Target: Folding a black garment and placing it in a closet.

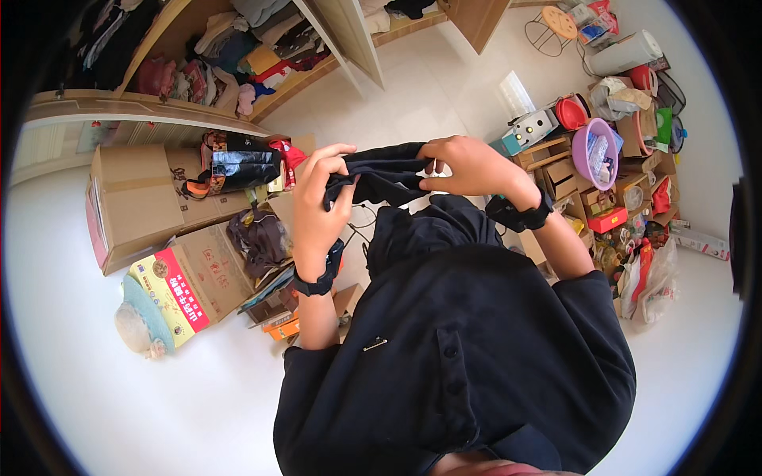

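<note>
A dark cloth garment (387, 172) is stretched between my two hands, in front of my chest. My left hand (324, 199) grips its left end, with the thumb on the near side and the fingers over the top. At the other end, my right hand (470, 169) pinches the fabric between thumb and fingers. The cloth hangs in loose folds, and what kind of garment it is cannot be told. More black fabric (428, 229) lies bunched below it, against my black shirt (476, 333).
Folded clothes (262, 53) fill an open wardrobe at the upper left. Cardboard boxes (134, 202), a patterned bag (238, 163) and a straw hat (137, 324) stand on the left. On the right are a purple basin (595, 154), a red box (607, 220) and a round stool (558, 22).
</note>
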`<state>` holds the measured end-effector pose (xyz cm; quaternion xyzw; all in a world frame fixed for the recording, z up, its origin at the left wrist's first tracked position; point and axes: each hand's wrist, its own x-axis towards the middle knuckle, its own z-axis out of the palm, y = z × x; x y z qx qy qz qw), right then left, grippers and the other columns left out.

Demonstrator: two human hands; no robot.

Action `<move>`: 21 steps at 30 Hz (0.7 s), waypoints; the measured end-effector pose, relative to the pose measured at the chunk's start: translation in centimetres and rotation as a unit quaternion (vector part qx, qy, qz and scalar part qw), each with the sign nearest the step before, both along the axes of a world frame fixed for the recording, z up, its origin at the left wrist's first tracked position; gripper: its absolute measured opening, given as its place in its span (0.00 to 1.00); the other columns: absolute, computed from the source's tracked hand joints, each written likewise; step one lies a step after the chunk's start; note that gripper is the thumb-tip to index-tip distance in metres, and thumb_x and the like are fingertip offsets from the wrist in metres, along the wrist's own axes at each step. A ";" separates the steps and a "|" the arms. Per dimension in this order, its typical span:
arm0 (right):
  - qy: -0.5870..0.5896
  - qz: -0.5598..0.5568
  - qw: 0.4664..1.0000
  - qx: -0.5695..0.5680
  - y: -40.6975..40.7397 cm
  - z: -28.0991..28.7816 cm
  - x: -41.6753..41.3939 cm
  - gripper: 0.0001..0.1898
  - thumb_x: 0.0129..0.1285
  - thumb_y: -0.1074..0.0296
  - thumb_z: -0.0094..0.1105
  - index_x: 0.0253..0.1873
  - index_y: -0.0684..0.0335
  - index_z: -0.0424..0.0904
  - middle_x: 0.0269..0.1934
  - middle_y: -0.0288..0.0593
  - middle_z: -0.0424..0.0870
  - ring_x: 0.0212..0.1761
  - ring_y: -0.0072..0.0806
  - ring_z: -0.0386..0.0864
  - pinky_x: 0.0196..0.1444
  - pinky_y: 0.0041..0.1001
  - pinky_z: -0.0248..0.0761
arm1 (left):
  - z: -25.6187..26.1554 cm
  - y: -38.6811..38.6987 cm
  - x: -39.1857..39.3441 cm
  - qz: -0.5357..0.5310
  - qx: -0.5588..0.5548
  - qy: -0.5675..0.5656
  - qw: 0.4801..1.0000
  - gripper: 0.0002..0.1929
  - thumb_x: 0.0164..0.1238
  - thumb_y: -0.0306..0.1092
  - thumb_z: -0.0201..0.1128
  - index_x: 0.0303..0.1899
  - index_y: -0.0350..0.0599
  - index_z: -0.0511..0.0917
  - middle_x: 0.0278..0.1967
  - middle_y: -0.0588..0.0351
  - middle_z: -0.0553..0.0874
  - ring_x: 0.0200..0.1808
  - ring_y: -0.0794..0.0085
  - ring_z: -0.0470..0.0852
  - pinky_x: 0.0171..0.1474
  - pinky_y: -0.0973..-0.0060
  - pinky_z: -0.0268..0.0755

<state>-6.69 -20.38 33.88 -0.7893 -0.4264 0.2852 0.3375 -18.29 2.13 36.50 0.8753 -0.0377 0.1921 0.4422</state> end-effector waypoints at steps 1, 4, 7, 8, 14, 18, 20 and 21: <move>-0.027 -0.010 1.000 0.012 0.3 -0.2 -0.4 0.18 0.53 0.60 0.66 0.44 0.67 0.79 0.35 0.48 0.82 0.38 0.39 0.82 0.41 0.32 0.74 | -0.1 0.0 -0.1 0.005 -0.002 0.004 1.000 0.15 0.48 0.13 0.63 0.31 0.40 0.65 0.45 0.48 0.83 0.44 0.61 0.81 0.50 0.73 0.70; -0.099 -0.035 0.994 -0.018 1.3 -1.0 -1.9 0.18 0.51 0.59 0.67 0.42 0.64 0.78 0.34 0.47 0.82 0.37 0.43 0.81 0.39 0.35 0.74 | -0.5 -0.2 -0.6 0.015 -0.015 0.012 1.000 0.15 0.48 0.13 0.63 0.31 0.40 0.65 0.44 0.48 0.83 0.43 0.61 0.81 0.50 0.73 0.70; -0.131 -0.056 0.989 -0.051 3.2 -1.7 -3.6 0.17 0.50 0.59 0.65 0.41 0.62 0.78 0.32 0.47 0.81 0.36 0.46 0.80 0.38 0.38 0.73 | -1.0 -0.2 -1.2 0.027 -0.018 0.004 0.999 0.14 0.49 0.14 0.62 0.33 0.40 0.67 0.44 0.49 0.83 0.42 0.58 0.81 0.48 0.72 0.71; -0.109 -0.047 0.992 -0.049 3.7 -1.7 -3.9 0.14 0.49 0.61 0.63 0.39 0.62 0.78 0.30 0.49 0.79 0.35 0.47 0.79 0.38 0.40 0.73 | -1.2 0.0 -1.4 0.032 -0.012 0.007 0.999 0.13 0.49 0.16 0.61 0.34 0.39 0.68 0.44 0.50 0.82 0.42 0.55 0.81 0.45 0.71 0.72; -0.221 -0.016 0.975 0.015 2.5 0.2 -1.6 0.11 0.48 0.66 0.62 0.36 0.64 0.78 0.36 0.43 0.77 0.36 0.44 0.78 0.38 0.38 0.73 | -2.0 1.9 -3.5 0.033 0.074 0.070 0.994 0.11 0.46 0.18 0.63 0.32 0.43 0.72 0.44 0.55 0.82 0.38 0.58 0.82 0.40 0.71 0.74; -0.231 0.076 0.969 0.040 2.2 1.6 -0.5 0.09 0.51 0.68 0.59 0.32 0.68 0.75 0.33 0.45 0.74 0.35 0.45 0.76 0.37 0.38 0.71 | -2.2 3.2 -4.2 0.032 0.096 0.155 0.983 0.12 0.43 0.20 0.65 0.30 0.44 0.74 0.46 0.60 0.82 0.39 0.59 0.82 0.38 0.70 0.74; -0.227 0.110 0.968 0.017 2.8 2.5 -0.6 0.07 0.55 0.70 0.56 0.30 0.68 0.71 0.32 0.48 0.73 0.33 0.47 0.75 0.35 0.40 0.69 | -1.9 3.8 -3.7 0.023 0.150 0.071 0.986 0.11 0.42 0.20 0.66 0.29 0.43 0.73 0.47 0.59 0.82 0.39 0.59 0.82 0.38 0.70 0.73; -0.223 0.105 0.969 0.003 3.0 3.3 -0.8 0.07 0.55 0.70 0.56 0.30 0.68 0.71 0.32 0.48 0.73 0.33 0.47 0.75 0.35 0.40 0.69 | -1.6 4.1 -3.5 0.018 0.139 0.070 0.988 0.12 0.41 0.19 0.66 0.28 0.42 0.72 0.48 0.59 0.82 0.39 0.59 0.82 0.38 0.70 0.73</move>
